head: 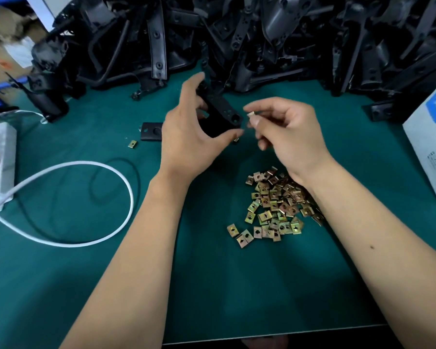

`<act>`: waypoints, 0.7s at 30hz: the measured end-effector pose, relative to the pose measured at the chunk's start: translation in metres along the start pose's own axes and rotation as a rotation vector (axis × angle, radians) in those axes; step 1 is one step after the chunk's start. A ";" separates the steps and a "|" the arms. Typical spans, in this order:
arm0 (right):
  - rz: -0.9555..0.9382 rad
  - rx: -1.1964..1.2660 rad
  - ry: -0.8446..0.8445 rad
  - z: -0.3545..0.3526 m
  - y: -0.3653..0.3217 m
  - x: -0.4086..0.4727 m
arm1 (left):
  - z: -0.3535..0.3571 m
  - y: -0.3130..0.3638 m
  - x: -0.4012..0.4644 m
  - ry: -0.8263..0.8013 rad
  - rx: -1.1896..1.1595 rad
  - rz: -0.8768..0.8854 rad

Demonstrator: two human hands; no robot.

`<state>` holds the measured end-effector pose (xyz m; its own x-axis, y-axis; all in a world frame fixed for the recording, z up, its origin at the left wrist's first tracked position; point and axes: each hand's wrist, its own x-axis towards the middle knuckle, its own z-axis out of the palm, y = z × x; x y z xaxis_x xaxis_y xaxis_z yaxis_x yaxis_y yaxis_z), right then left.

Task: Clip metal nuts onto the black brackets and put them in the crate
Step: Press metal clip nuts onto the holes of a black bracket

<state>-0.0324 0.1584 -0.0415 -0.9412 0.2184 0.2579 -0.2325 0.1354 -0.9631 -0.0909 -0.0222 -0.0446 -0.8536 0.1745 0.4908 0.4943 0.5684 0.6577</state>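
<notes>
- Green matting is covering the surface, and both bare forearms are reaching out over it from the near edge.
- The left hand is gripping a black bracket above the surface, fingers curled over its far end and thumb underneath its near side; the bracket's holed end is pointing toward the other hand.
- The right hand is pinching a small metal nut between thumb and forefinger, just beside the bracket's holed end; whether nut and bracket are touching cannot be told.
- A loose pile of brass-coloured nuts is lying on the surface beneath the right forearm.
- A single stray nut is lying apart to the left, near a small black plate that is partly hidden by the left hand.
- A large heap of black brackets is filling the far side of the surface.
- A white cable is looping across the left side, with a thinner black cable looping inside it.
- A white box with a blue label is sitting at the right edge.
</notes>
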 end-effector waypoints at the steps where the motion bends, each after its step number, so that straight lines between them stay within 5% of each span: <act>1: 0.034 0.064 0.019 -0.001 0.000 0.000 | 0.001 0.001 -0.001 -0.031 -0.011 0.022; 11: 0.284 0.256 0.028 -0.009 -0.006 0.001 | 0.005 0.002 -0.003 -0.130 -0.044 0.108; 21: 0.262 0.221 -0.033 -0.011 -0.004 0.005 | 0.006 0.003 -0.004 -0.159 -0.030 0.119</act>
<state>-0.0332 0.1690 -0.0354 -0.9825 0.1864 0.0007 -0.0263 -0.1347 -0.9905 -0.0874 -0.0166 -0.0479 -0.8027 0.3656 0.4712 0.5962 0.5126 0.6179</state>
